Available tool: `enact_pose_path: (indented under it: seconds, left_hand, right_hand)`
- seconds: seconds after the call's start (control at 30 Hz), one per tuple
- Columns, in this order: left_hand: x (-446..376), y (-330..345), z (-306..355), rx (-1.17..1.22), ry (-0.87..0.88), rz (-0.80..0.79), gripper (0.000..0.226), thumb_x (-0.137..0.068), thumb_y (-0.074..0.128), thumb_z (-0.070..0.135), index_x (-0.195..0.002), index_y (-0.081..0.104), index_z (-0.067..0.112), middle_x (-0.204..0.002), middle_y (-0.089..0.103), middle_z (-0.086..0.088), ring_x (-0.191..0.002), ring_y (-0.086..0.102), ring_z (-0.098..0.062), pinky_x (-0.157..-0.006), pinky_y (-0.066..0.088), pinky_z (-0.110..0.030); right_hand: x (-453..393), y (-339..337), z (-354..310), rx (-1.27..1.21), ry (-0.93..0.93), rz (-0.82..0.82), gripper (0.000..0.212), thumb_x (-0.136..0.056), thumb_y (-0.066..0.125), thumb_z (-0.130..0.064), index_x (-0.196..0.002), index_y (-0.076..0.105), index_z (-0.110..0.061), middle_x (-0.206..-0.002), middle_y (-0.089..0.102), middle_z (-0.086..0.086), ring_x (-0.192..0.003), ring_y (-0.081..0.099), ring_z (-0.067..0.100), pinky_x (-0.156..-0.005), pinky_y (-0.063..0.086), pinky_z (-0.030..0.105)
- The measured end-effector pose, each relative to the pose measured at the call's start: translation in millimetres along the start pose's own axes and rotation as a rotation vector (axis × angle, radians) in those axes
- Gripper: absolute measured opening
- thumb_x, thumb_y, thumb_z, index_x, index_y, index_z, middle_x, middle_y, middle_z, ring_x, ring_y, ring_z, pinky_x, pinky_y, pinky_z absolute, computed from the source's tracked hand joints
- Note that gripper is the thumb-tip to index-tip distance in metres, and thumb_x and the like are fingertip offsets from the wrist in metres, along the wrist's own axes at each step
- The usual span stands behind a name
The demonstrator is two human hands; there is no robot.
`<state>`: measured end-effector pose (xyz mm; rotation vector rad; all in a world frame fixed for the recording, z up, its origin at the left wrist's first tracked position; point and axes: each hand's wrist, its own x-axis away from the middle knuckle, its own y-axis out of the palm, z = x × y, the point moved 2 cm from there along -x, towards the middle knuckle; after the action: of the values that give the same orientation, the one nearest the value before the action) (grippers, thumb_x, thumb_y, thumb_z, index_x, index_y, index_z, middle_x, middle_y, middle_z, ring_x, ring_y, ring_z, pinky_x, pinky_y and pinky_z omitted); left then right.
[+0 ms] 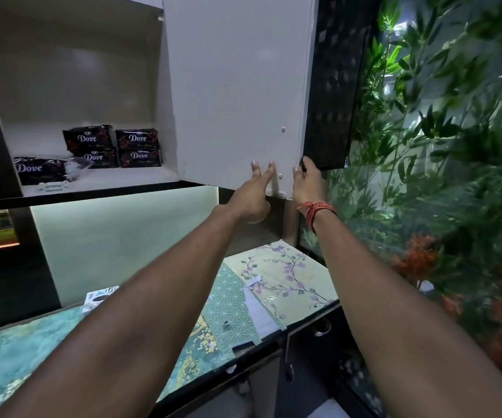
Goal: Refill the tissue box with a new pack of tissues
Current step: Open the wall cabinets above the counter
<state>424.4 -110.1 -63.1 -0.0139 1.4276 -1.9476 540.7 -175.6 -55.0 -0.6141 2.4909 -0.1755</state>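
Several black Dove tissue packs [114, 146] lie stacked on the shelf of an open wall cupboard, with one more pack [40, 170] lying apart at the left. The cupboard's white door [237, 92] stands swung open to the right. My left hand [254, 194] rests with its fingers spread against the inner face of the door near its lower edge. My right hand [308, 182], with a red thread at the wrist, grips the door's lower outer edge. A tissue box [97, 298] with a printed top peeks out on the counter behind my left forearm.
Below the cupboard runs a counter [273, 282] covered with patterned floral and green paper. A glass wall with green and orange plants [439, 176] stands at the right. Dark lower cabinet doors with handles [322, 330] sit under the counter. A crumpled clear wrapper [76, 167] lies on the shelf.
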Motion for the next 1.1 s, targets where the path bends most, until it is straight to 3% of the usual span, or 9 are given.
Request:
enact_pose_path:
  seconds: [0.1, 0.17, 0.27, 0.5, 0.6, 0.73, 0.9, 0.97, 1.1]
  left_hand:
    - [5.0, -7.1, -2.9, 0.128, -0.026, 0.184, 0.081, -0.082, 0.048, -0.009, -0.154, 0.028, 0.023, -0.163, 0.021, -0.012, -0.143, 0.036, -0.035, -0.113, 0.039, -0.042]
    - [8.5, -17.2, -7.2, 0.274, -0.043, 0.289, 0.069, -0.082, 0.045, -0.008, -0.146, 0.045, 0.017, -0.153, 0.043, -0.011, -0.137, 0.047, -0.032, -0.111, 0.042, -0.042]
    - [14.3, -34.3, -12.9, 0.458, -0.078, 0.322, 0.06, -0.085, 0.043, -0.009, -0.142, 0.049, 0.007, -0.146, 0.052, -0.012, -0.135, 0.049, -0.025, -0.111, 0.043, -0.037]
    - [40.4, -67.7, -38.3, 0.601, -0.128, 0.283, 0.065, -0.084, 0.038, -0.018, -0.143, 0.043, 0.009, -0.144, 0.051, -0.013, -0.129, 0.053, -0.025, -0.098, 0.052, -0.039]
    - [57.2, -99.7, -82.3, 0.565, -0.222, 0.465, 0.059, -0.085, 0.042, -0.014, -0.138, 0.05, 0.011, -0.127, 0.063, -0.012, -0.115, 0.062, -0.025, -0.086, 0.054, -0.03]
    - [93.3, -158.3, -152.2, 0.455, -0.328, 0.802, 0.041, -0.086, 0.051, -0.005, -0.12, 0.064, 0.014, -0.098, 0.07, 0.0, -0.097, 0.067, -0.017, -0.089, 0.054, -0.029]
    - [149.3, -223.9, -219.2, 0.224, -0.458, 1.223, 0.031, -0.086, 0.055, 0.0, -0.112, 0.064, 0.015, -0.113, 0.065, -0.002, -0.097, 0.061, -0.015, -0.083, 0.047, -0.021]
    - [159.8, -243.1, -252.3, 0.16, -0.575, 1.236, 0.034, -0.088, 0.059, 0.005, -0.119, 0.058, 0.019, -0.127, 0.055, -0.003, -0.112, 0.056, -0.02, -0.091, 0.048, -0.028]
    - [159.4, -260.8, -300.6, 0.214, -0.68, 0.96, 0.035, -0.093, 0.059, 0.013, -0.127, 0.052, 0.017, -0.126, 0.058, -0.006, -0.114, 0.06, -0.023, -0.087, 0.053, -0.032]
  right_hand:
    - [8.3, -1.0, -4.3, 0.01, -0.041, 0.094, 0.031, -0.097, 0.048, -0.024, -0.126, 0.054, -0.017, -0.12, 0.064, 0.011, -0.11, 0.06, 0.031, -0.094, 0.051, 0.044]
    - [23.1, -3.9, -14.1, -0.018, -0.17, 0.308, 0.03, -0.092, 0.053, -0.019, -0.122, 0.056, -0.015, -0.12, 0.059, 0.007, -0.105, 0.06, 0.024, -0.088, 0.05, 0.035]
    - [44.8, -0.9, -36.8, -0.033, -0.467, 0.486, 0.026, -0.085, 0.05, -0.007, -0.109, 0.063, -0.008, -0.109, 0.061, 0.01, -0.098, 0.059, 0.022, -0.083, 0.046, 0.026]
    - [57.5, 52.5, -77.7, -0.106, -0.28, 0.288, 0.029, -0.085, 0.049, -0.004, -0.109, 0.062, -0.01, -0.113, 0.061, 0.009, -0.101, 0.06, 0.025, -0.089, 0.048, 0.035]
    - [63.5, 88.6, -91.9, -0.144, -0.234, 0.251, 0.028, -0.082, 0.05, -0.009, -0.108, 0.06, -0.013, -0.112, 0.062, 0.007, -0.101, 0.059, 0.026, -0.091, 0.048, 0.041]
    - [84.7, 163.9, -124.0, -0.281, -0.157, -0.065, 0.023, -0.089, 0.055, -0.01, -0.111, 0.059, -0.015, -0.114, 0.062, 0.004, -0.098, 0.059, 0.017, -0.089, 0.052, 0.034]
    - [115.7, 278.5, -183.2, -0.45, -0.145, -0.433, 0.024, -0.088, 0.052, -0.003, -0.104, 0.064, -0.016, -0.098, 0.067, 0.002, -0.094, 0.064, 0.019, -0.088, 0.056, 0.047]
    - [123.2, 320.9, -202.7, -0.477, -0.128, -0.539, 0.027, -0.089, 0.049, -0.001, -0.105, 0.063, -0.017, -0.104, 0.068, 0.006, -0.1, 0.065, 0.021, -0.091, 0.055, 0.05]
    - [140.0, 384.3, -231.3, -0.499, -0.078, -0.706, 0.032, -0.094, 0.045, -0.001, -0.123, 0.057, -0.007, -0.127, 0.06, 0.014, -0.116, 0.058, 0.025, -0.101, 0.049, 0.046]
